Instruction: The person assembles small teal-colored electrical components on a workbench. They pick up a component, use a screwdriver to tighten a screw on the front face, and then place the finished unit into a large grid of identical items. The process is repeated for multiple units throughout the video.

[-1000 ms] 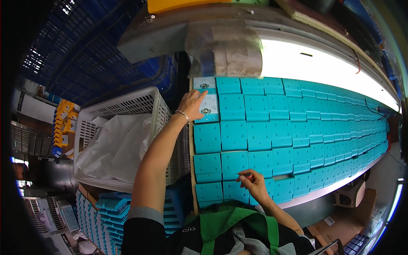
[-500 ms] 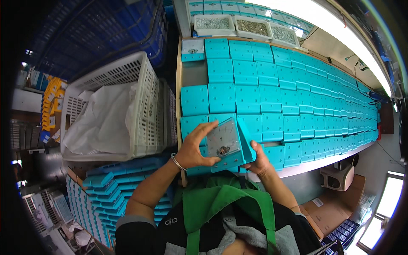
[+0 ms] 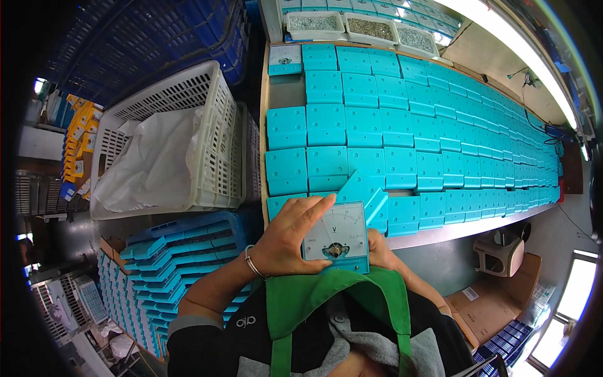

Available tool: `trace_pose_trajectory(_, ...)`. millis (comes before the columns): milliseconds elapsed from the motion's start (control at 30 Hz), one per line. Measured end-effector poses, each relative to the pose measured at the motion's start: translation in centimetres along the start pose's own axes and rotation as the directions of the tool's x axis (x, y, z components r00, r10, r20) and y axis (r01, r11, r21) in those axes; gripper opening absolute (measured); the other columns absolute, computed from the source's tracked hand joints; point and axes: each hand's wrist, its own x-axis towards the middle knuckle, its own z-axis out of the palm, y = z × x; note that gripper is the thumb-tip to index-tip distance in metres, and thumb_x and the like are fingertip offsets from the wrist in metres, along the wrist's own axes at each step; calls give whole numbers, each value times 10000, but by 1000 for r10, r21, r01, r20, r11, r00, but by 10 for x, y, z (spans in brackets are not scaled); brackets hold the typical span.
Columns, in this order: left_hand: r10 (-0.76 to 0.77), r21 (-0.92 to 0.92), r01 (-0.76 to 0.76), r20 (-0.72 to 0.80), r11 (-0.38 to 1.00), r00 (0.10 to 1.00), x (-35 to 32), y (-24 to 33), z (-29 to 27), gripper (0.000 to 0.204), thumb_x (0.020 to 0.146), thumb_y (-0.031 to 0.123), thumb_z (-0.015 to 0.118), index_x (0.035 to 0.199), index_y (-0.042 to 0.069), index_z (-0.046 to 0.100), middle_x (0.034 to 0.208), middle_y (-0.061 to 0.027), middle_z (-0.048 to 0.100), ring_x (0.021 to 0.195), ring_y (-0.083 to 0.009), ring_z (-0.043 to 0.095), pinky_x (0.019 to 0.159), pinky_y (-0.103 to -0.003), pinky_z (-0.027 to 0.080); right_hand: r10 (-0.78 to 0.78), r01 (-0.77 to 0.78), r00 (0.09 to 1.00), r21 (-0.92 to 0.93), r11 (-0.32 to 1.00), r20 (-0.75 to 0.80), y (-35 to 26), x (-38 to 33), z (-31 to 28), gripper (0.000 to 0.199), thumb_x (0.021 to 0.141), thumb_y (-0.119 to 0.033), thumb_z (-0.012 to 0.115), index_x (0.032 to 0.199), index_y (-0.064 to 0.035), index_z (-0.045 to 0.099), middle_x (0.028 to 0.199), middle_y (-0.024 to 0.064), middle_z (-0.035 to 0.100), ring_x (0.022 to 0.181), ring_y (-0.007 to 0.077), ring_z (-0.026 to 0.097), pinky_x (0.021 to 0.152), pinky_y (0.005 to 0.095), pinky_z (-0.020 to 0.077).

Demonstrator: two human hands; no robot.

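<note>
An analog voltmeter (image 3: pixel 335 229) with a white dial, clear front and teal base is held upright close to my chest. My left hand (image 3: pixel 286 239) grips its left side, index finger along the top edge and thumb at the bottom. At the meter's lower right edge is my right hand (image 3: pixel 379 251), its fingers curled and partly hidden behind the meter. Just beyond the meter a loose teal cover (image 3: pixel 358 190) lies askew over the rows of teal housings (image 3: pixel 326 125) on the table.
Another dial meter (image 3: pixel 286 58) sits at the table's far left corner. Behind the rows are white trays (image 3: pixel 370 29) of small metal parts. A white crate (image 3: pixel 210 144) with plastic sheeting stands left, and a blue crate (image 3: pixel 235 229) of teal pieces below it. A stool (image 3: pixel 502 254) stands right.
The voltmeter has come closer to my chest and turned more upright. The teal cover has left my right hand and now lies on the rows; that hand has moved to the meter's side.
</note>
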Motion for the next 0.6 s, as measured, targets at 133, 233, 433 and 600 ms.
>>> trace_pose_trajectory(133, 16, -32, -15, 22, 999, 1000, 1, 0, 3, 1000, 572, 251, 821, 1422, 38, 341, 1261, -168, 470, 1079, -322, 493, 951, -409, 419, -45, 38, 999, 259, 965, 24, -8, -3, 9, 211, 814, -50, 691, 1014, 10, 663, 932, 33, 692, 839, 68, 601, 712, 238, 500)
trace_pose_trajectory(233, 7, -42, -6, 47, 999, 999, 0, 0, 4, 997, 571, 261, 819, 1418, 34, 345, 1257, -172, 473, 1078, -321, 495, 951, -409, 417, -3, -14, 999, 315, 949, 53, -12, -4, 8, 225, 816, -56, 694, 1031, 5, 662, 954, 35, 688, 861, 68, 601, 730, 246, 501)
trace_pose_trajectory(433, 34, -29, -33, 43, 999, 999, 1, 0, 4, 980, 568, 269, 819, 1408, 40, 368, 1248, -178, 491, 1073, -331, 509, 952, -408, 413, -9, -12, 998, 349, 937, 57, -16, -2, 9, 211, 821, -53, 687, 1023, 3, 670, 971, 33, 686, 888, 76, 601, 756, 259, 499)
trace_pose_trajectory(600, 6, -37, -4, 64, 999, 998, 2, 0, 3, 974, 567, 267, 820, 1402, 35, 374, 1256, -180, 494, 1088, -329, 511, 960, -410, 412, -54, 37, 998, 321, 946, 43, -12, 0, 10, 205, 820, -52, 687, 1018, 0, 673, 981, 26, 686, 892, 78, 602, 762, 260, 499)
